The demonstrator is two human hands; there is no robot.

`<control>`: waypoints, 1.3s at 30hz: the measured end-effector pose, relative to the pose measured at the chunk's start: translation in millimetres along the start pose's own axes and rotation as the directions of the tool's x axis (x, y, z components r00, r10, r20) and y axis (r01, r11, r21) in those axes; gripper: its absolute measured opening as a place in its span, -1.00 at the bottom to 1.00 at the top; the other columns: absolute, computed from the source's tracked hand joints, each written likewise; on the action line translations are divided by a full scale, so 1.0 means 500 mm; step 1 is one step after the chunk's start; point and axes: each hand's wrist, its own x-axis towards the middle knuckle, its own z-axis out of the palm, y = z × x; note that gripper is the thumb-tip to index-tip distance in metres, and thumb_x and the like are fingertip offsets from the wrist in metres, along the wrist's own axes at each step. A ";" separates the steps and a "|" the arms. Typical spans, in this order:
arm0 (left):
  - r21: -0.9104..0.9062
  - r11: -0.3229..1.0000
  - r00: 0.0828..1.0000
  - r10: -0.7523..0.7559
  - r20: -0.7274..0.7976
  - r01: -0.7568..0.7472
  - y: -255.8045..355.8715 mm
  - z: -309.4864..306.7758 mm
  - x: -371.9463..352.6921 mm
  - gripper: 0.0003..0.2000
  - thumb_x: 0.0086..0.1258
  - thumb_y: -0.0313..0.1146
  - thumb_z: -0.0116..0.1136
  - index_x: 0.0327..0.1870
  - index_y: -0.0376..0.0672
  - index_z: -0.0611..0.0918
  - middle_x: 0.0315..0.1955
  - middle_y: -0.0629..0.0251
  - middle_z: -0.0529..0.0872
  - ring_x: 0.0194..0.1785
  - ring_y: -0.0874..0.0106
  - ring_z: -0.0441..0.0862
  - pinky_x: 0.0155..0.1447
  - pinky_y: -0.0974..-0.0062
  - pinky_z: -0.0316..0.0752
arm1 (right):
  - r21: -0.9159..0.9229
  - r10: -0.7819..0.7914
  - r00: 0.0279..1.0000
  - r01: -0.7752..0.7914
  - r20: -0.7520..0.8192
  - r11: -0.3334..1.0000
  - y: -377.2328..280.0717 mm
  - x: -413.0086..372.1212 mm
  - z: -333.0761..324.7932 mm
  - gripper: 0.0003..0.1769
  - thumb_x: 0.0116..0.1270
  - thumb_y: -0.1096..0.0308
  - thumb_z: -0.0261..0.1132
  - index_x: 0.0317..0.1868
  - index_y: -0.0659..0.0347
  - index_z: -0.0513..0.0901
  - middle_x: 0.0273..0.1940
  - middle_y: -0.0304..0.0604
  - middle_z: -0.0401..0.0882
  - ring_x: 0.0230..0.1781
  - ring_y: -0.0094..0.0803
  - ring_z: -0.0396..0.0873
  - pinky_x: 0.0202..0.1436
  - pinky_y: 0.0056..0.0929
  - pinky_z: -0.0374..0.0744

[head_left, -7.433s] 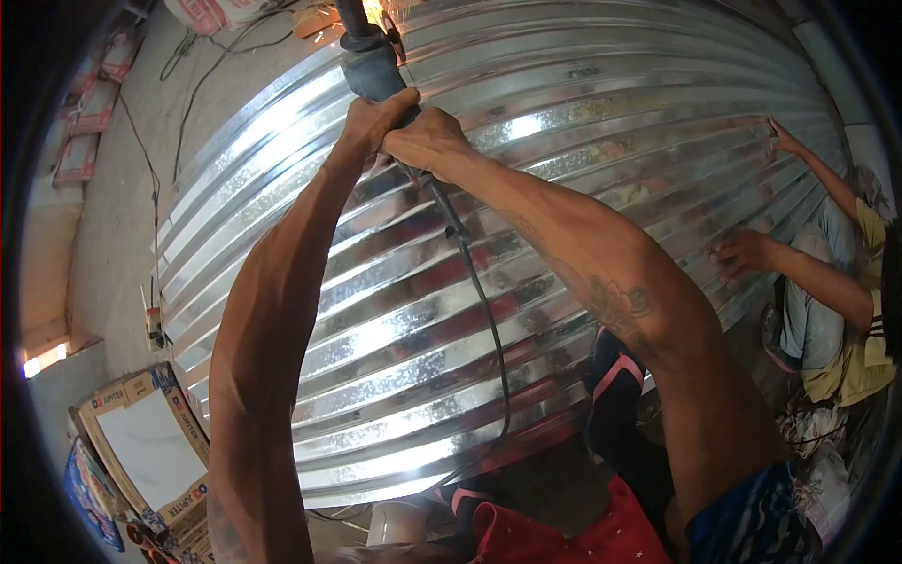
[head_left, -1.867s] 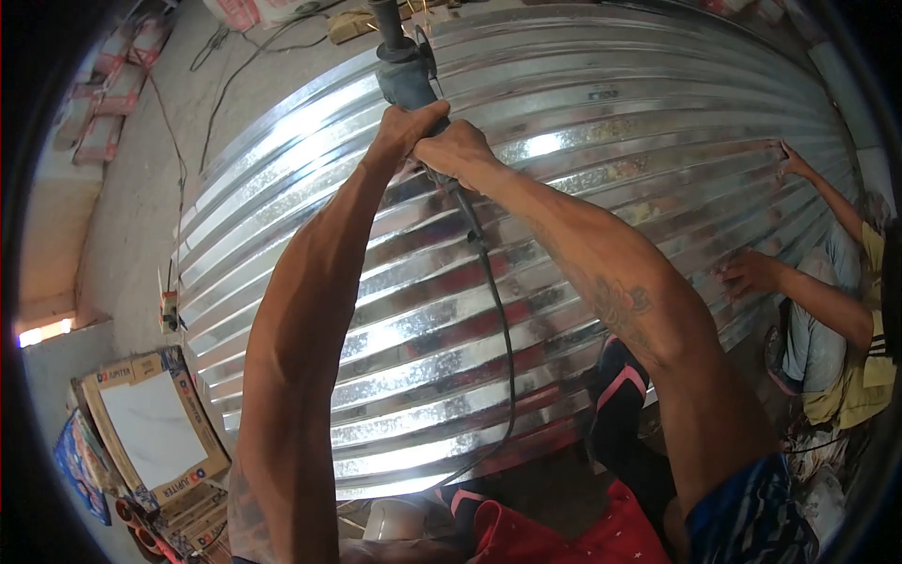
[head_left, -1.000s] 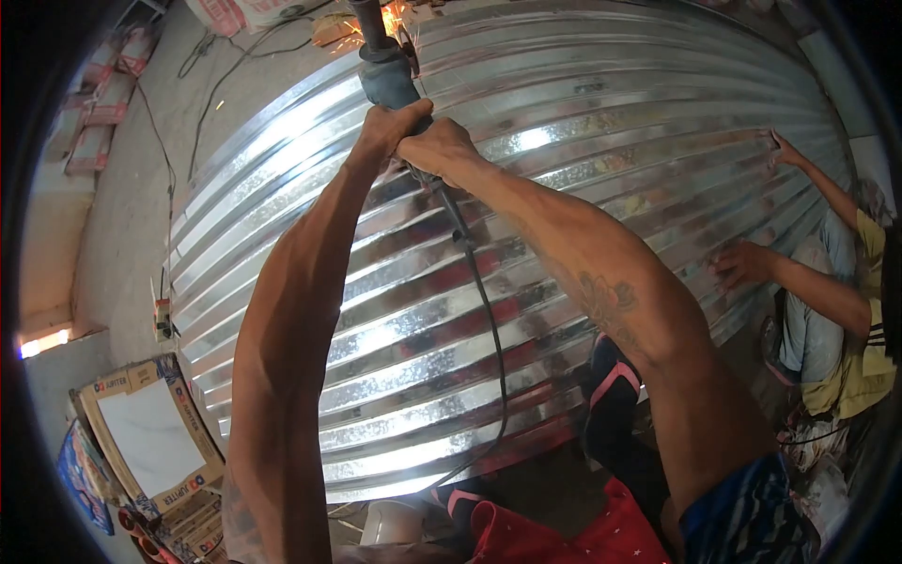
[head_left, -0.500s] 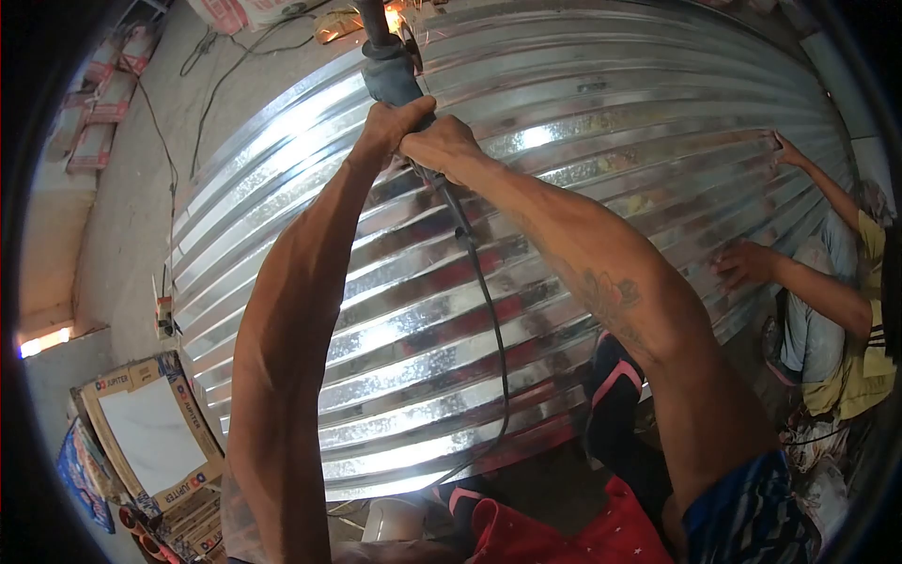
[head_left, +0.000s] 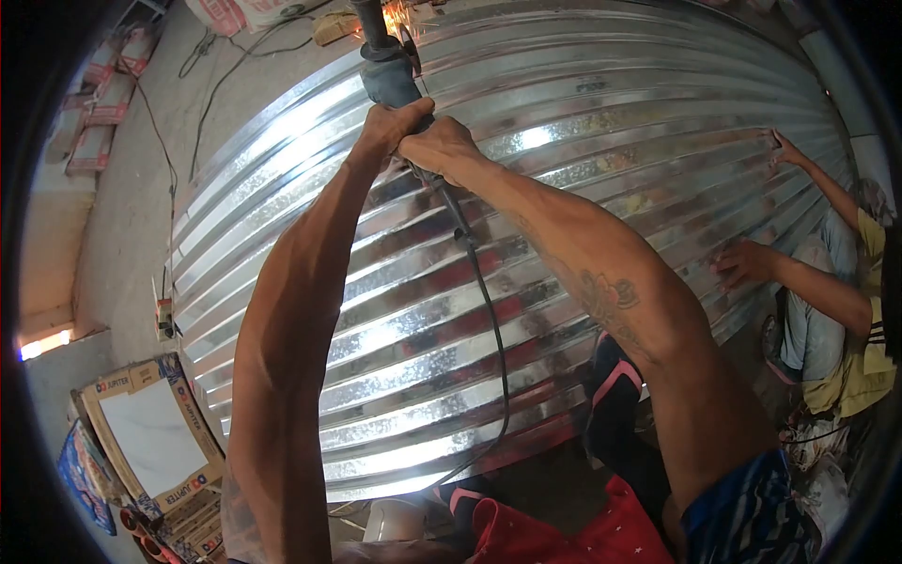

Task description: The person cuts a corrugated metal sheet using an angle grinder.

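My left hand (head_left: 390, 127) and my right hand (head_left: 440, 146) are wrapped side by side round the rear body of a dark power grinder (head_left: 390, 80). The tool points away from me, its disc (head_left: 410, 49) at the far edge of a shiny corrugated metal sheet (head_left: 423, 329). Orange sparks (head_left: 399, 17) fly beside the disc. A black power cord (head_left: 489, 301) runs from the tool back over the sheet toward me. The exact contact between disc and metal is hidden behind the tool.
At the right a co-worker (head_left: 836, 291) crouches with both hands on the sheet. Boxed tiles (head_left: 150, 432) stand at the lower left, a white bucket (head_left: 395, 519) at the bottom. Sacks (head_left: 221, 14) and loose cables (head_left: 202, 113) lie on the far floor. My shoe (head_left: 615, 371) is beside the sheet.
The spray of sparks has changed shape, and the disc shows slightly more clearly. Both hands keep their hold on the grinder, almost unmoved.
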 end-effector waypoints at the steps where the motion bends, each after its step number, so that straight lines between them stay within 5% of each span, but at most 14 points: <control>1: 0.017 1.000 1.000 -0.006 -0.001 0.006 0.001 -0.002 0.001 -0.54 0.18 -0.12 0.44 -0.24 -0.48 0.70 -0.40 0.12 0.75 -0.44 0.34 0.71 -0.39 0.38 0.57 | 0.005 0.012 1.000 -0.012 0.010 1.000 -0.001 0.003 0.001 -0.55 0.10 0.24 0.45 -0.16 0.50 0.67 -0.24 0.04 0.68 -0.29 -0.28 0.71 -0.37 -0.32 0.64; 15: 0.021 1.000 1.000 -0.021 -0.004 0.021 0.001 0.000 -0.003 -0.49 0.16 -0.08 0.45 -0.21 -0.50 0.70 -0.36 0.10 0.76 -0.39 0.34 0.71 -0.33 0.37 0.58 | -0.013 -0.001 1.000 0.001 0.002 1.000 -0.001 -0.001 -0.003 -0.53 0.08 0.22 0.45 -0.14 0.49 0.68 -0.18 0.05 0.69 -0.20 -0.26 0.72 -0.27 -0.32 0.63; 18: 0.052 0.998 0.998 -0.027 -0.055 0.029 -0.006 0.003 0.008 -0.50 0.17 -0.08 0.45 -0.20 -0.48 0.70 -0.36 0.12 0.76 -0.41 0.37 0.70 -0.37 0.39 0.56 | -0.054 -0.105 0.994 0.104 -0.029 0.993 0.010 -0.007 -0.004 -0.51 0.09 0.21 0.44 -0.12 0.51 0.68 -0.13 0.08 0.70 -0.16 -0.23 0.72 -0.23 -0.30 0.65; 39: 0.067 0.995 0.995 -0.072 -0.067 0.077 0.003 0.001 0.010 -0.47 0.13 -0.09 0.46 -0.14 -0.49 0.70 -0.27 0.10 0.77 -0.30 0.36 0.73 -0.23 0.37 0.60 | 0.011 0.002 1.000 -0.002 0.020 1.000 0.006 0.015 0.001 -0.56 0.08 0.25 0.40 -0.17 0.52 0.69 -0.17 0.11 0.73 -0.19 -0.20 0.75 -0.21 -0.29 0.68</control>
